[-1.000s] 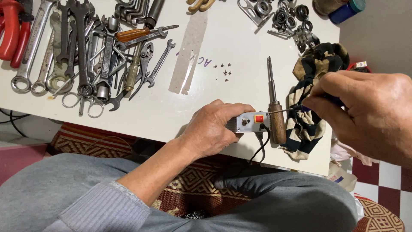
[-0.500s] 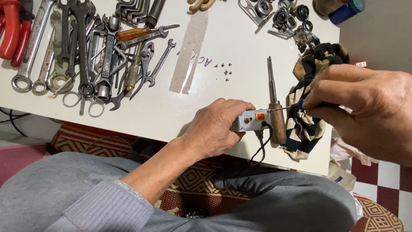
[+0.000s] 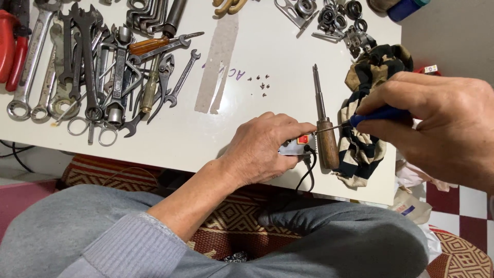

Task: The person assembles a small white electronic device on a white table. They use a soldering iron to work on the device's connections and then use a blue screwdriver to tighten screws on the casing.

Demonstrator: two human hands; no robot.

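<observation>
Left hand [image 3: 262,149] is clamped down over a small grey switch box [image 3: 296,146] with a red button, right at the near edge of the white table [image 3: 267,56], fingers curled around it so it can't slide; a black cord [image 3: 307,175] drops off the edge below it. Right hand [image 3: 437,123] has its fingers pinched tight on the blue handle of a small precision screwdriver [image 3: 360,119], thin shaft angled in so the tip sits at the box's right end by the red button. For this kind of fiddly screw I'd say keep the driver lined up straight with the screw head, press in lightly and turn slowly, and let the left hand take all the twisting force so the box doesn't spin. What's in the way: a big wooden-handled screwdriver [image 3: 324,128] lies just beside the box, right under the thin shaft, and a striped black-and-tan rag [image 3: 370,103] is bunched under the right hand near the right edge. A few tiny screws [image 3: 263,85] sit loose mid-table, easy to knock. Further off, a heap of wrenches [image 3: 87,72] and pliers fills the far left corner, with a pile of bearings [image 3: 339,15] along the far edge, well apart from the work.
</observation>
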